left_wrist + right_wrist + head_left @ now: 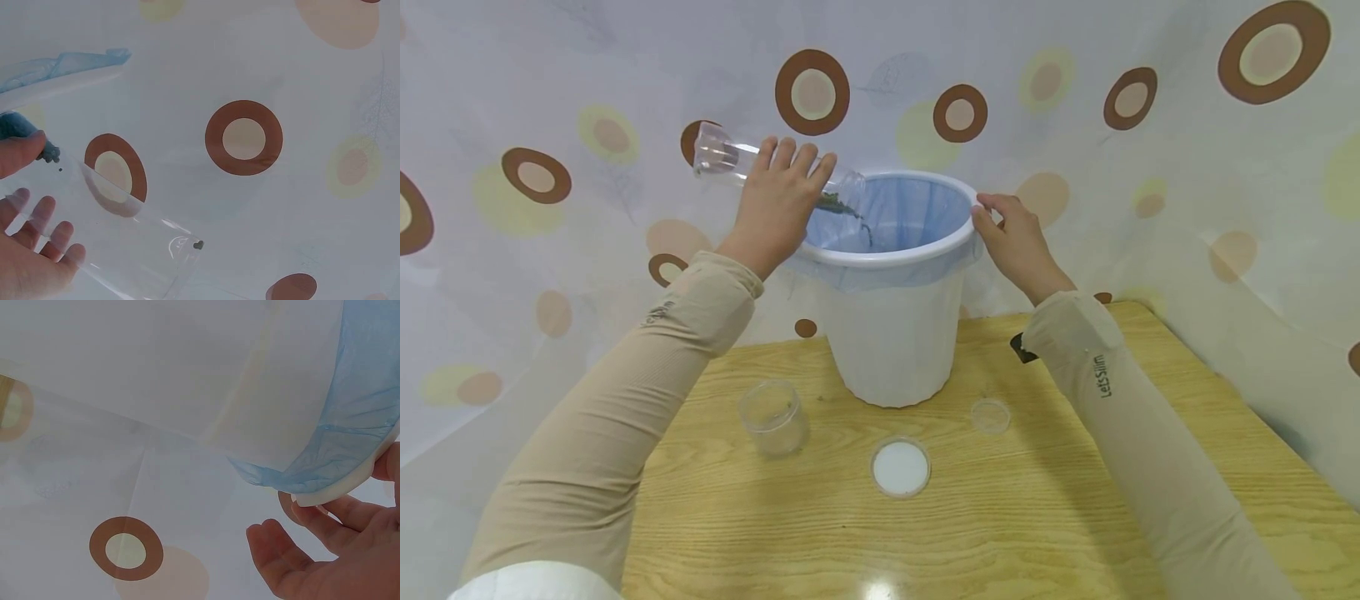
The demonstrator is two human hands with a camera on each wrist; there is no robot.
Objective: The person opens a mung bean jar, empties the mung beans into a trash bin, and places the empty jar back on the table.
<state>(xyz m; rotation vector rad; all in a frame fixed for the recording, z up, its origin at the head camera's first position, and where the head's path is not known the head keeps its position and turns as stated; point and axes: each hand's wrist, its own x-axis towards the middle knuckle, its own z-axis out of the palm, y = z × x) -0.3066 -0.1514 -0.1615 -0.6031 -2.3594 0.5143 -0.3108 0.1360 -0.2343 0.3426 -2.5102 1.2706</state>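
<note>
My left hand (782, 204) grips a clear bottle (718, 158), tilted with its mouth lower, at the left rim of a white trash bin (895, 342). Dark green granules (833, 202) lie near the mouth, and a thin stream of them falls into the bin. A small dark bit (198, 244) clings near the bottle's base in the left wrist view. At the bin's right side, my right hand (1018, 242) pinches the white rim between thumb and fingers. A blue liner bag (917, 202) lines the bin and folds over its rim.
On the wooden table (760, 533) stand a clear jar (775, 425) at left, a round white lid (901, 468) in front of the bin and a small clear disc (991, 415) to its right. Behind the bin rises a patterned wall covering (880, 50).
</note>
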